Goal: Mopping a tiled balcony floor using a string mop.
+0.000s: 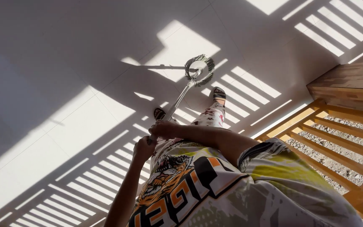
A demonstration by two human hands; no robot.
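Observation:
I hold a mop with both hands. Its round head (199, 69) of pale green strands rests on the white tiled floor (64, 84) ahead of my feet. The silver handle (180, 97) slants back from it to my hands. My right hand (164, 128) is shut around the handle lower down, with the arm reaching across from the right. My left hand (143, 148) grips the handle's top end just behind it. My sandalled feet (219, 94) stand beside the handle, below star-patterned trousers.
A wooden railing (316, 138) with slanted slats runs along the right, topped by a broad wooden post cap (349, 84). Gravel (341, 162) lies beyond it. Striped shadows and sunlit patches fall across the floor tiles.

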